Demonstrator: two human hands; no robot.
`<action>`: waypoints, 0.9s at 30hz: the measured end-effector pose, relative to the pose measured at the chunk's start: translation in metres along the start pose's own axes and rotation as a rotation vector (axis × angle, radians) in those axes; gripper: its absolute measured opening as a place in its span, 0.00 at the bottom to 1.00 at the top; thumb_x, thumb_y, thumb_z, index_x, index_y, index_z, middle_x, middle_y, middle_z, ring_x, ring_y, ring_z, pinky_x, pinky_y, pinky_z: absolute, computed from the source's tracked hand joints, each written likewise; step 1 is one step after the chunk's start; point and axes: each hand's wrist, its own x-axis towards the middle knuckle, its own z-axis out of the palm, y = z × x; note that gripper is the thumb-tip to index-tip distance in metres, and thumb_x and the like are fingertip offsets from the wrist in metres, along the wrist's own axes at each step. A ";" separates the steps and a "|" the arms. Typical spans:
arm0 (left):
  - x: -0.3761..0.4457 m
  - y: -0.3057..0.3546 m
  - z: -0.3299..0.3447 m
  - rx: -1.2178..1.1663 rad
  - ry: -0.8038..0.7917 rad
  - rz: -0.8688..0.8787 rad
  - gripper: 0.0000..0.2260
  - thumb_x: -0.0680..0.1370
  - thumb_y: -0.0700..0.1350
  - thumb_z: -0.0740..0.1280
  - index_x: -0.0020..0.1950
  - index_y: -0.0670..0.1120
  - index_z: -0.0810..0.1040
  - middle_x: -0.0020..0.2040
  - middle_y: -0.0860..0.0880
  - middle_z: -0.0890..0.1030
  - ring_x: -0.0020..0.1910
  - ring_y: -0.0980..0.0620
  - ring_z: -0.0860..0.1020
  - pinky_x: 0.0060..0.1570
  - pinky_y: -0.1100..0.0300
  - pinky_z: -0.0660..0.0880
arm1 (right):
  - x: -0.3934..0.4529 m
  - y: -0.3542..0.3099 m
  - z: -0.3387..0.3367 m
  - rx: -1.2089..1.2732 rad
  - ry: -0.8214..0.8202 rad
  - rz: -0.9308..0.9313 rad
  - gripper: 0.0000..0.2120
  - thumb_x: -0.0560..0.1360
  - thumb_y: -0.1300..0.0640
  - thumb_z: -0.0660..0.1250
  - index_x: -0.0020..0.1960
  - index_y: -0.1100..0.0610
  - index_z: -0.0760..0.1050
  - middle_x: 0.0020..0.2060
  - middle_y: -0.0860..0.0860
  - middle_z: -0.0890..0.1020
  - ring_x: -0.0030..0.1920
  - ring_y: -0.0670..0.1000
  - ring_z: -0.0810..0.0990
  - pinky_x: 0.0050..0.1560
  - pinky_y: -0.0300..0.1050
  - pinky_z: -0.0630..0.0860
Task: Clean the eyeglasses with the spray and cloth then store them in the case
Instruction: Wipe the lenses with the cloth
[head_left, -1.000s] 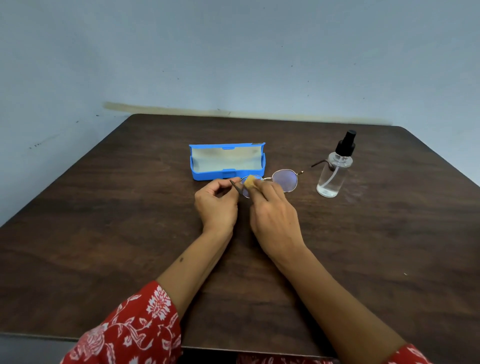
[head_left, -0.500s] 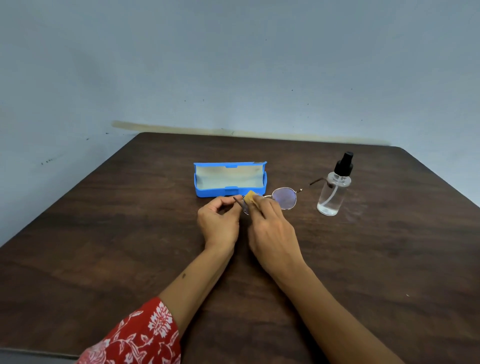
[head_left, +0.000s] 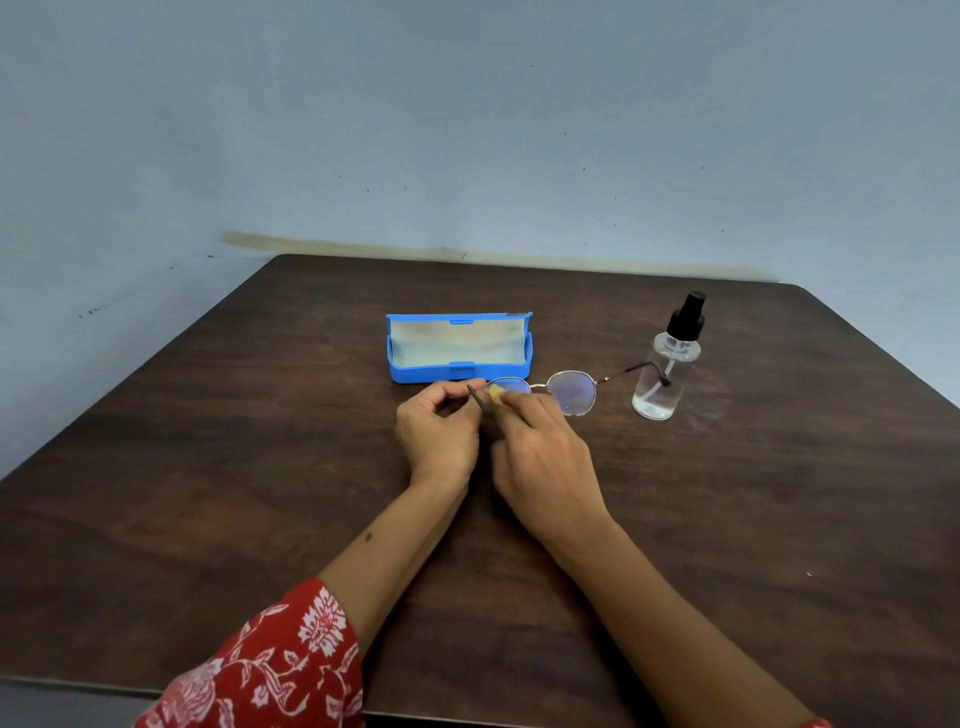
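Round metal-framed eyeglasses (head_left: 574, 391) are held just above the dark wooden table (head_left: 208, 467), in front of the open blue case (head_left: 460, 371). My left hand (head_left: 439, 431) pinches the frame at its left end, by the folded-out temple. My right hand (head_left: 540, 457) pinches a small yellow cloth (head_left: 496, 392) against the left lens. The right lens is uncovered and its temple reaches toward the clear spray bottle (head_left: 667, 364) with a black pump top, standing upright at the right.
The case lies open with a pale lining, its lid toward the wall. A grey-blue wall runs along the table's far edge. The near table edge is at the bottom by my red floral sleeve (head_left: 270, 670).
The camera has tilted up, so everything sits lower in the frame. My hands stay on the glasses, the right hand's cloth shifting slightly on the left lens.
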 end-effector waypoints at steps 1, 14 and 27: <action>0.000 0.000 0.000 0.005 -0.004 0.000 0.04 0.69 0.31 0.71 0.41 0.39 0.82 0.42 0.43 0.85 0.43 0.47 0.83 0.51 0.50 0.80 | 0.002 0.001 0.000 -0.011 0.009 0.023 0.19 0.69 0.62 0.53 0.50 0.64 0.81 0.46 0.56 0.82 0.44 0.56 0.81 0.34 0.42 0.79; 0.001 -0.001 0.000 -0.005 -0.014 -0.019 0.04 0.69 0.32 0.72 0.41 0.39 0.83 0.41 0.42 0.85 0.45 0.45 0.84 0.51 0.46 0.80 | 0.006 0.002 0.001 -0.054 0.016 0.059 0.20 0.71 0.62 0.53 0.52 0.67 0.80 0.49 0.59 0.82 0.48 0.57 0.82 0.40 0.42 0.79; -0.001 0.000 -0.002 0.011 -0.006 -0.017 0.04 0.69 0.32 0.72 0.41 0.39 0.82 0.41 0.43 0.85 0.44 0.47 0.84 0.52 0.48 0.80 | 0.006 0.002 0.003 -0.069 0.005 0.067 0.20 0.69 0.63 0.52 0.51 0.68 0.79 0.49 0.60 0.81 0.49 0.58 0.82 0.41 0.42 0.81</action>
